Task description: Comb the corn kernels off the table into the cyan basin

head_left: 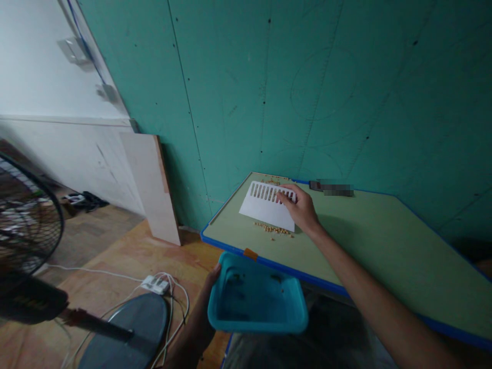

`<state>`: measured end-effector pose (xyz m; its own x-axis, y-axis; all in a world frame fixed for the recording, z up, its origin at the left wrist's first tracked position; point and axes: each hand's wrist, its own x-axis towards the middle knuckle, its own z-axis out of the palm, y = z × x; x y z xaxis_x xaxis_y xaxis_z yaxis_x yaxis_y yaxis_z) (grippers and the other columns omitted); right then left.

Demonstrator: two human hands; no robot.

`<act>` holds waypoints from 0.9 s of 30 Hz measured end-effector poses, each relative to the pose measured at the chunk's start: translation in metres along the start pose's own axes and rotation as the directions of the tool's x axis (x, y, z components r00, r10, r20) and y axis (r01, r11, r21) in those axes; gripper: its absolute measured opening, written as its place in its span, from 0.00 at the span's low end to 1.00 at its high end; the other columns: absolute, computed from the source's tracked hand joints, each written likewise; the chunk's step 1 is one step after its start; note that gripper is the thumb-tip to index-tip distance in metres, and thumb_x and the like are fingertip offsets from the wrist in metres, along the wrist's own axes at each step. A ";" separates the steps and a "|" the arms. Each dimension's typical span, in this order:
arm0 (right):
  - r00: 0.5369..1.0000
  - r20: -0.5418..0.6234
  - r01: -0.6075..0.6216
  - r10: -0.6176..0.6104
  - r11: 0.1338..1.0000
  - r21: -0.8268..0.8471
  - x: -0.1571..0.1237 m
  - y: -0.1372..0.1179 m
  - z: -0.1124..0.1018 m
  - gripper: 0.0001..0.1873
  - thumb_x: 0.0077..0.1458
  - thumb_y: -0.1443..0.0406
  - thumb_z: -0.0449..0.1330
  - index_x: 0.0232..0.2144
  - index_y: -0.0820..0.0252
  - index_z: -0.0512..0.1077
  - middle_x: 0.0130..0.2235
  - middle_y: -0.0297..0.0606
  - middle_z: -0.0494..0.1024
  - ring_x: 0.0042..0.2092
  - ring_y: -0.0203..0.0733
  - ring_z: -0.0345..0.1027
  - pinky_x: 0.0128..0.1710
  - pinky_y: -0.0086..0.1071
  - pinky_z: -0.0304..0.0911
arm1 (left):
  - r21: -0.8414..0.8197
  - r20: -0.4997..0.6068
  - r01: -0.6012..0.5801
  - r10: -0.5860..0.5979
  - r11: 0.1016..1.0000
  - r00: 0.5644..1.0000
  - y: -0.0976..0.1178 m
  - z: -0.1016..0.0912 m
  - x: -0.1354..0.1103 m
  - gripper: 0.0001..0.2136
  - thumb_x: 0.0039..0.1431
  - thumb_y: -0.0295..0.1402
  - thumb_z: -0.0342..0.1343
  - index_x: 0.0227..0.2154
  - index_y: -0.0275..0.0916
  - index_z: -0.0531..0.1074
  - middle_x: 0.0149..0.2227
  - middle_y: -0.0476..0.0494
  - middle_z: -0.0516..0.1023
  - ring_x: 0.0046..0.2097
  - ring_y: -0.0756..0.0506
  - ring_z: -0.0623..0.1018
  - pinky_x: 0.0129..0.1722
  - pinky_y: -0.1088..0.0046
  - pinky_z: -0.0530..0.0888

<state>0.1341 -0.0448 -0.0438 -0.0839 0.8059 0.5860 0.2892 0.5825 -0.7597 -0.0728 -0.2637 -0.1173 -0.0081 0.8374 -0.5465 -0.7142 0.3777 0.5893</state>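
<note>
My right hand [302,207] rests on a white slotted scraper [265,205] that lies on the green table [369,246], fingers curled over its right end. A row of small yellow beans [273,229] lies along the scraper's near edge, and a few more beans sit beyond its far edge. My left hand [212,277] grips the left rim of a teal plastic tub [257,300], held just below the table's blue front edge. A few beans lie inside the tub.
A standing fan [28,241] with a round base [125,333] is on the wooden floor at left, beside a white power strip [156,283] with cables. A pale board [151,187] leans against the teal wall. A dark flat object [330,187] lies at the table's back edge.
</note>
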 end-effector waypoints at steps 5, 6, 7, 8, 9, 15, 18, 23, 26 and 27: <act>1.000 0.001 0.009 -0.009 1.000 -0.024 -0.002 0.000 0.003 0.17 0.56 0.54 0.63 0.42 0.57 0.76 0.33 0.39 0.81 0.33 0.44 0.72 0.33 0.37 0.66 | -0.012 0.008 -0.011 0.011 1.000 1.000 0.000 0.003 -0.003 0.34 0.59 0.51 0.59 0.63 0.35 0.67 0.47 0.36 0.86 0.57 0.33 0.79 0.61 0.54 0.71; 1.000 0.010 0.011 -0.010 1.000 -0.024 -0.002 -0.001 0.004 0.16 0.56 0.54 0.63 0.43 0.56 0.76 0.33 0.39 0.81 0.33 0.45 0.72 0.33 0.38 0.66 | -0.010 0.015 -0.016 0.016 1.000 1.000 0.000 0.003 -0.004 0.34 0.59 0.51 0.58 0.63 0.34 0.68 0.48 0.35 0.85 0.57 0.33 0.79 0.61 0.54 0.71; 1.000 0.018 0.011 -0.011 1.000 -0.024 -0.002 -0.001 0.004 0.16 0.56 0.54 0.63 0.43 0.56 0.76 0.34 0.39 0.81 0.33 0.45 0.73 0.34 0.38 0.67 | -0.009 0.025 -0.017 0.017 1.000 1.000 0.000 0.003 -0.004 0.33 0.60 0.50 0.58 0.62 0.34 0.68 0.48 0.35 0.85 0.57 0.33 0.79 0.61 0.54 0.70; 1.000 0.024 0.011 -0.011 1.000 -0.026 -0.003 -0.001 0.005 0.16 0.57 0.54 0.63 0.43 0.56 0.76 0.34 0.39 0.81 0.34 0.45 0.73 0.34 0.38 0.67 | -0.007 0.033 -0.016 0.017 1.000 0.999 0.000 0.003 -0.004 0.32 0.60 0.50 0.58 0.61 0.34 0.69 0.48 0.35 0.85 0.57 0.33 0.79 0.61 0.54 0.70; 1.000 0.029 0.011 -0.010 1.000 -0.027 -0.003 -0.001 0.005 0.16 0.57 0.54 0.63 0.43 0.56 0.76 0.34 0.39 0.81 0.34 0.45 0.73 0.34 0.38 0.67 | -0.003 0.037 -0.016 0.016 1.000 0.999 0.000 0.002 -0.003 0.32 0.60 0.50 0.57 0.61 0.34 0.69 0.48 0.35 0.85 0.57 0.33 0.79 0.61 0.54 0.70; 0.999 0.034 0.009 -0.009 1.000 -0.014 -0.005 -0.001 0.007 0.16 0.56 0.54 0.64 0.42 0.57 0.76 0.36 0.39 0.81 0.34 0.45 0.73 0.34 0.38 0.66 | 0.006 0.030 0.004 -0.005 1.000 1.000 -0.001 -0.005 0.002 0.34 0.59 0.51 0.58 0.62 0.33 0.68 0.48 0.34 0.85 0.56 0.33 0.79 0.61 0.55 0.70; 0.999 0.033 0.015 -0.015 1.000 -0.015 -0.006 -0.001 0.009 0.16 0.56 0.54 0.64 0.42 0.57 0.75 0.35 0.39 0.81 0.34 0.44 0.73 0.34 0.37 0.66 | 0.008 0.061 -0.023 0.023 1.000 0.998 -0.004 -0.011 0.007 0.36 0.59 0.51 0.59 0.66 0.37 0.63 0.49 0.38 0.85 0.55 0.35 0.80 0.61 0.57 0.70; 0.999 0.034 0.016 -0.016 1.000 -0.008 -0.007 -0.004 0.010 0.16 0.56 0.55 0.64 0.42 0.57 0.75 0.36 0.39 0.81 0.34 0.44 0.74 0.35 0.37 0.66 | 0.006 0.074 -0.055 0.054 0.998 0.996 -0.007 -0.014 0.008 0.36 0.59 0.51 0.59 0.67 0.39 0.62 0.50 0.39 0.85 0.57 0.36 0.79 0.62 0.58 0.70; 0.999 0.036 0.014 -0.014 1.000 0.005 -0.008 -0.006 0.010 0.16 0.55 0.55 0.64 0.42 0.57 0.75 0.37 0.40 0.81 0.35 0.44 0.74 0.35 0.37 0.67 | 0.032 0.047 -0.047 0.045 0.998 0.998 -0.005 -0.008 0.002 0.35 0.60 0.51 0.58 0.65 0.36 0.64 0.49 0.38 0.85 0.57 0.35 0.79 0.62 0.57 0.69; 0.999 0.041 0.008 -0.008 1.000 0.008 -0.008 -0.007 0.010 0.16 0.55 0.55 0.64 0.42 0.57 0.75 0.37 0.40 0.81 0.35 0.44 0.74 0.35 0.37 0.67 | 0.033 0.049 -0.047 0.045 0.998 0.998 -0.004 -0.006 0.001 0.35 0.60 0.51 0.57 0.65 0.36 0.64 0.49 0.38 0.85 0.56 0.35 0.79 0.62 0.57 0.69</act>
<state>0.1231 -0.0540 -0.0462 -0.1254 0.8049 0.5800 0.2806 0.5895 -0.7574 -0.0742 -0.2669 -0.1231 -0.0060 0.8722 -0.4891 -0.6897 0.3506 0.6336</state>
